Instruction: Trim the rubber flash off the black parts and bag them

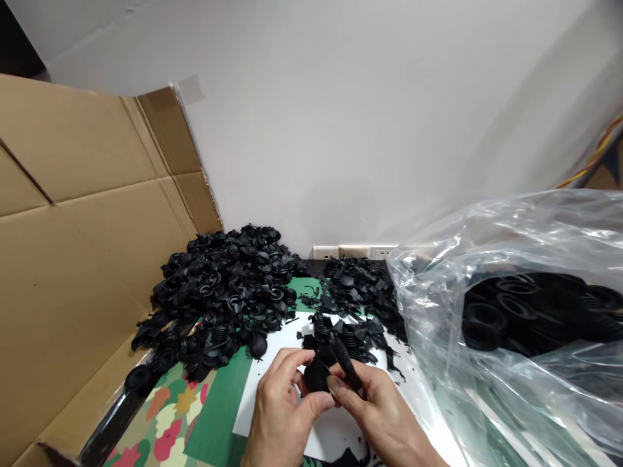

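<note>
My left hand [287,402] is curled around a rounded black rubber part [316,377], with thumb and fingers on its sides. Close against it on the right, my right hand [372,399] is closed, its thumb tip at the part's edge. A long dark piece [345,363] sticks up from between the right fingers; whether it is a tool handle or a rubber strip I cannot tell. Just beyond both hands, black rubber scraps [357,337] lie on a white sheet [263,376]. Some ribbed pieces are among them.
A large heap of black rubber pieces [228,285] stands at left beside a cardboard wall [87,246]. Another scrap pile [360,282] lies at the back, near wall sockets [382,253]. On the right, a clear plastic bag [428,298] holds black ringed rubber parts [516,308].
</note>
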A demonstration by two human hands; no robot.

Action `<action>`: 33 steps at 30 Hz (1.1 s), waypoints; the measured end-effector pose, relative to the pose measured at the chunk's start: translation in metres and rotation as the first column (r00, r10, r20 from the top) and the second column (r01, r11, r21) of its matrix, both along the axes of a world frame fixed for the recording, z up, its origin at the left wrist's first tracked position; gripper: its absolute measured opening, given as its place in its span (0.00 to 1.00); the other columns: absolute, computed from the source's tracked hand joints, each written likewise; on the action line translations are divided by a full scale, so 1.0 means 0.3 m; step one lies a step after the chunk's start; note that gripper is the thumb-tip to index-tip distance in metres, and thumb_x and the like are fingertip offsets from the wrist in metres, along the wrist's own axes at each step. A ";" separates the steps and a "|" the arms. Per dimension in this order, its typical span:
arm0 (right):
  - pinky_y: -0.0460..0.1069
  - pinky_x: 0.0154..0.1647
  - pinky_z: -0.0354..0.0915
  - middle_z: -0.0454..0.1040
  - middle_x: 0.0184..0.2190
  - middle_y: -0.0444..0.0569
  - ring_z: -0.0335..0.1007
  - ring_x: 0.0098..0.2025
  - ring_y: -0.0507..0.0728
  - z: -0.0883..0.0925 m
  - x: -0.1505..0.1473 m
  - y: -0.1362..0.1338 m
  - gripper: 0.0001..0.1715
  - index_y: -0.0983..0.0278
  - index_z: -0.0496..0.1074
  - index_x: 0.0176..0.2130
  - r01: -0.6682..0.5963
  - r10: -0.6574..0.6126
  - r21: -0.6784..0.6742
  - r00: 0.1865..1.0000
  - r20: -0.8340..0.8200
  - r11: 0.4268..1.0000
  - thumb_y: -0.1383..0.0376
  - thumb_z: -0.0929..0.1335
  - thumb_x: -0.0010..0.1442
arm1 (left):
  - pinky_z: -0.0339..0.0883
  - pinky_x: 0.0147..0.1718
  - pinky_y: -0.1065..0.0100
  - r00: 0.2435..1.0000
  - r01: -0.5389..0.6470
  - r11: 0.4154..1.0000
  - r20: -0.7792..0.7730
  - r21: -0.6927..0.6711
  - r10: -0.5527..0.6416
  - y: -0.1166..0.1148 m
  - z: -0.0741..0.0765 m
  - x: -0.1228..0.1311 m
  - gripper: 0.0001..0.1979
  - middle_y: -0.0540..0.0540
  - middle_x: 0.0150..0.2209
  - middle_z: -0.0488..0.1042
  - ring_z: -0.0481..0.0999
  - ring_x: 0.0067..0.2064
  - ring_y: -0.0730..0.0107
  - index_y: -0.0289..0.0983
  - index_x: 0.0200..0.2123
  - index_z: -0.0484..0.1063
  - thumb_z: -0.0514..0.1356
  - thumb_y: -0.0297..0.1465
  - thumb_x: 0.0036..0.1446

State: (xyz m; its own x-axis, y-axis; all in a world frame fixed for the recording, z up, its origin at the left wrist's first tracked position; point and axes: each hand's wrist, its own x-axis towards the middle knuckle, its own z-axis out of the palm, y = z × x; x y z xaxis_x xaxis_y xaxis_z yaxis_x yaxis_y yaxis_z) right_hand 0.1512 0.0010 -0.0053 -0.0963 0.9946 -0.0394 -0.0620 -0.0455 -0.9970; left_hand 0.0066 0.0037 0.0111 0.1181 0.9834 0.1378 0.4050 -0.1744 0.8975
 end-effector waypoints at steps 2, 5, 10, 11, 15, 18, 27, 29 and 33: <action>0.46 0.29 0.58 0.68 0.21 0.43 0.61 0.27 0.53 0.002 -0.003 -0.005 0.12 0.66 0.71 0.25 -0.038 0.038 -0.001 0.999 -0.016 0.999 0.59 0.67 0.52 | 0.62 0.25 0.71 1.000 -0.015 1.000 0.018 0.006 0.015 0.002 0.003 0.005 0.14 0.47 0.35 0.73 0.68 0.30 0.69 0.39 0.35 0.76 0.63 0.22 0.42; 0.45 0.23 0.55 0.63 0.16 0.40 0.57 0.21 0.50 -0.015 -0.009 -0.006 0.18 0.65 0.70 0.22 -0.020 0.018 -0.049 0.999 -0.034 0.999 0.53 0.68 0.52 | 0.61 0.24 0.72 0.996 -0.025 0.999 0.081 -0.024 0.027 0.003 0.001 0.004 0.14 0.48 0.34 0.74 0.67 0.27 0.71 0.39 0.35 0.77 0.63 0.22 0.42; 0.44 0.14 0.42 0.51 0.09 0.34 0.43 0.12 0.46 -0.045 -0.017 -0.001 0.26 0.63 0.64 0.20 -0.039 0.022 -0.144 0.993 -0.118 0.989 0.44 0.68 0.48 | 0.60 0.22 0.74 0.973 -0.017 0.992 0.227 -0.128 0.046 0.002 -0.008 0.001 0.14 0.50 0.27 0.74 0.64 0.24 0.74 0.38 0.34 0.79 0.63 0.22 0.39; 0.44 0.14 0.41 0.49 0.09 0.33 0.41 0.12 0.45 -0.044 -0.017 -0.001 0.27 0.63 0.63 0.19 -0.052 0.027 -0.162 0.989 -0.149 0.985 0.44 0.68 0.48 | 0.60 0.21 0.74 0.959 -0.019 0.985 0.274 -0.172 0.066 0.003 -0.009 0.002 0.14 0.50 0.24 0.73 0.64 0.23 0.74 0.37 0.33 0.79 0.64 0.23 0.39; 0.44 0.14 0.39 0.48 0.10 0.32 0.37 0.13 0.44 -0.026 -0.015 -0.001 0.26 0.62 0.60 0.19 -0.070 0.016 -0.226 0.972 -0.235 0.972 0.45 0.69 0.46 | 0.58 0.16 0.76 0.897 -0.052 0.942 0.398 -0.332 0.190 0.007 -0.009 0.007 0.13 0.53 0.15 0.70 0.63 0.17 0.77 0.34 0.31 0.78 0.65 0.24 0.35; 0.44 0.15 0.39 0.48 0.10 0.32 0.37 0.13 0.44 -0.014 -0.013 -0.001 0.25 0.62 0.60 0.19 -0.066 -0.003 -0.264 0.967 -0.256 0.962 0.47 0.70 0.47 | 0.58 0.15 0.76 0.884 -0.085 0.931 0.403 -0.355 0.235 0.009 -0.010 0.006 0.12 0.53 0.14 0.71 0.63 0.16 0.78 0.34 0.29 0.78 0.65 0.23 0.34; 0.44 0.15 0.36 0.46 0.10 0.30 0.34 0.13 0.43 0.000 -0.010 -0.001 0.25 0.62 0.59 0.19 -0.108 0.007 -0.293 0.946 -0.324 0.950 0.49 0.71 0.46 | 0.60 0.18 0.76 0.898 -0.063 0.950 0.397 -0.306 0.188 0.005 -0.033 -0.014 0.12 0.52 0.17 0.72 0.65 0.19 0.76 0.34 0.31 0.77 0.66 0.25 0.37; 0.44 0.15 0.35 0.45 0.10 0.30 0.33 0.13 0.43 0.002 -0.011 -0.002 0.25 0.62 0.58 0.19 -0.125 0.016 -0.295 0.938 -0.347 0.947 0.48 0.71 0.46 | 0.61 0.19 0.76 0.899 -0.051 0.958 0.404 -0.284 0.168 0.003 -0.035 -0.016 0.10 0.51 0.19 0.73 0.66 0.20 0.75 0.34 0.30 0.77 0.66 0.25 0.38; 0.44 0.15 0.34 0.44 0.09 0.29 0.31 0.13 0.43 0.003 -0.014 -0.002 0.25 0.62 0.57 0.19 -0.148 0.027 -0.299 0.927 -0.373 0.943 0.49 0.70 0.47 | 0.62 0.20 0.76 0.910 -0.043 0.972 0.393 -0.231 0.133 -0.001 -0.032 -0.016 0.07 0.51 0.19 0.73 0.67 0.21 0.75 0.35 0.29 0.76 0.65 0.25 0.41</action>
State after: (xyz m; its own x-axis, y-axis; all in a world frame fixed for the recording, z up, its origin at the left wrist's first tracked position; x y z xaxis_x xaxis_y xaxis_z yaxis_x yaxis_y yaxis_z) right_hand 0.1469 0.0005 -0.0043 -0.2502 0.9217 -0.2963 -0.3934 -0.3764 -0.8388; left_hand 0.0019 0.0034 0.0016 0.0086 0.9983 -0.0578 0.0051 0.0577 0.9983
